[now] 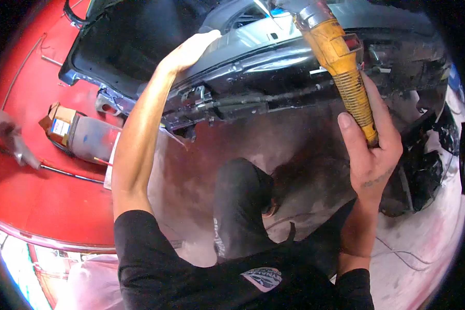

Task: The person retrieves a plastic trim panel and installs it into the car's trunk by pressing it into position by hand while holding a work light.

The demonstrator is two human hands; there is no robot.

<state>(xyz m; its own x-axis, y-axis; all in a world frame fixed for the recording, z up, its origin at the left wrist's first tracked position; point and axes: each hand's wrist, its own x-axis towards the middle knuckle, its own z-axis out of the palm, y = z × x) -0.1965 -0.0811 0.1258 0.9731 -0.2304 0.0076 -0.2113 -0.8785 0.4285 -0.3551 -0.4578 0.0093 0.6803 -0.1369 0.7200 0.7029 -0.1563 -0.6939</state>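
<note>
My right hand (374,139) is wrapped round the ribbed handle of a yellow power tool (341,62), whose metal head points up and away at the top of the view. My left hand (194,50) lies flat with its fingers stretched out on the edge of a dark vehicle body panel (232,51). Below that edge runs a glossy black section (274,64) with brackets and worn, exposed parts. The yellow tool covers part of the panel to the right.
A red surface (51,201) fills the left side. On it are an open cardboard box (62,116), a grey container (90,137) and a dark rod (72,173). Cables (403,253) lie on the dusty floor at the lower right, near black plastic parts (423,178).
</note>
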